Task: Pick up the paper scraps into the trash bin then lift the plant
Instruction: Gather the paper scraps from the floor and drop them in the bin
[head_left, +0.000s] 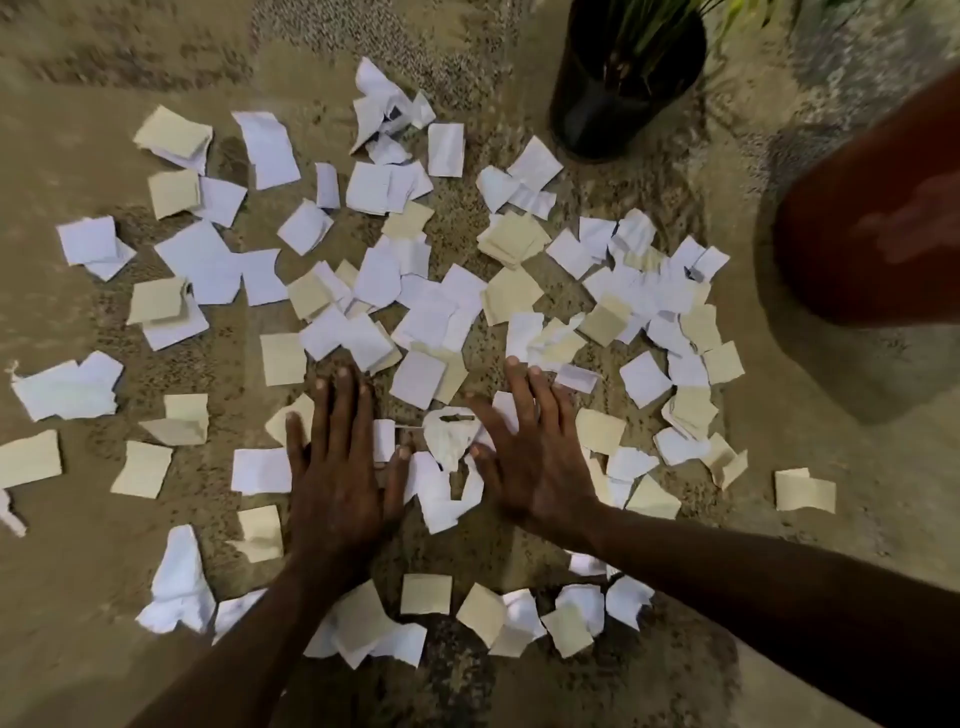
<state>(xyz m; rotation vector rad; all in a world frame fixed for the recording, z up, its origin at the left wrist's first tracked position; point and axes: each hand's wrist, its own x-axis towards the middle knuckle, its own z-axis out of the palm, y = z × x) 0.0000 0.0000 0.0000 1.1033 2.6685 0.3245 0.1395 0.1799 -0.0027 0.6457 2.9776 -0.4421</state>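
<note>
Paper scraps (218, 265) lie all over the floor (62, 597). L hand (340, 488) and R hand (537, 467) rest flat, fingers straight and spread, a crumpled scrap (449, 441) just between them. Plant (626, 78) stands behind; trash bin (872, 223) at far right, nearer R hand.

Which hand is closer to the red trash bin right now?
Right. The right hand lies flat on the scraps, below and to the left of the red trash bin. The left hand lies flat farther left, with the right hand between it and the bin.
</note>
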